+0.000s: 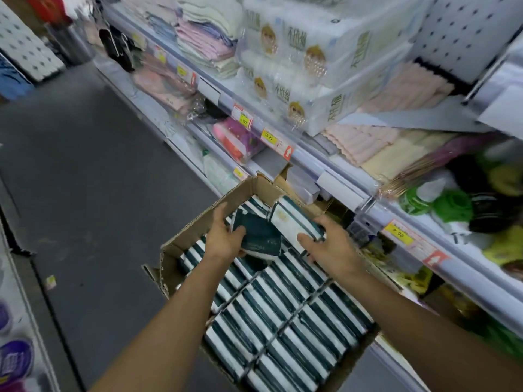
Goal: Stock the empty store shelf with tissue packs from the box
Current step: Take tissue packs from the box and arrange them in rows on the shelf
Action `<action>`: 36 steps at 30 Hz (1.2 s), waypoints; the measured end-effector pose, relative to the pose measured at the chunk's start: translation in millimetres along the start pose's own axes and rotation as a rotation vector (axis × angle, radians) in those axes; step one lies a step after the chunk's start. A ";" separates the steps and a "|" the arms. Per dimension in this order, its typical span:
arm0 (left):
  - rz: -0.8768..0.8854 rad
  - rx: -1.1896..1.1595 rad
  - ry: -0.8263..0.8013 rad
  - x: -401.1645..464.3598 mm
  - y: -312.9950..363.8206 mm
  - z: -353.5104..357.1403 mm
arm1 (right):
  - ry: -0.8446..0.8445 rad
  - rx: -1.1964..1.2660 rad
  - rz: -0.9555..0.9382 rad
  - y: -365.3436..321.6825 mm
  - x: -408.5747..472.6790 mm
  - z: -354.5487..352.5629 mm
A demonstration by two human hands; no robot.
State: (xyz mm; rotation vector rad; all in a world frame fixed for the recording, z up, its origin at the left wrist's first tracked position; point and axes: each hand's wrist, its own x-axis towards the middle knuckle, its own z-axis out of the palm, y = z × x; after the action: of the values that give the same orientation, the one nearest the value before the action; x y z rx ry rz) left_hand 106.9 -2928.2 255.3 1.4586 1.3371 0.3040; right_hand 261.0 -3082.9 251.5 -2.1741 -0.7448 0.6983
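An open cardboard box (186, 236) sits on the floor against the shelving, packed with rows of dark green and white tissue packs (285, 323) standing on edge. My left hand (226, 239) grips a dark green pack (259, 234) lifted above the rows. My right hand (328, 244) holds a second pack (291, 219), white side up, just beside the first. Both packs are over the far end of the box. A bare stretch of lower shelf (271, 162) shows behind the box's far flap.
White shelving (334, 165) runs along the right with folded towels (203, 38), large tissue bundles (297, 60), green and black items (467, 205) and yellow price tags. Grey aisle floor (85, 165) lies to the left, with another shelf edge at the far left.
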 end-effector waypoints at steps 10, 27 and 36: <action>-0.010 -0.353 -0.337 -117.5 72.2 -26.4 | 0.229 -0.083 -0.549 -28.4 -93.2 -80.4; 0.563 -0.485 -0.336 -212.4 179.8 -2.2 | 0.368 1.007 -0.070 -138.8 -181.7 -164.5; 0.914 -0.360 -0.336 -263.0 262.1 69.8 | 0.729 1.102 -0.212 -121.4 -216.7 -326.5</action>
State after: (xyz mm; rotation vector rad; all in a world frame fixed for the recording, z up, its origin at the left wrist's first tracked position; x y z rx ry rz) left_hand 216.8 -3125.8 558.0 1.6311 0.2579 0.7974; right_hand 294.5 -3309.8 591.6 -1.1434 -0.1035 0.0835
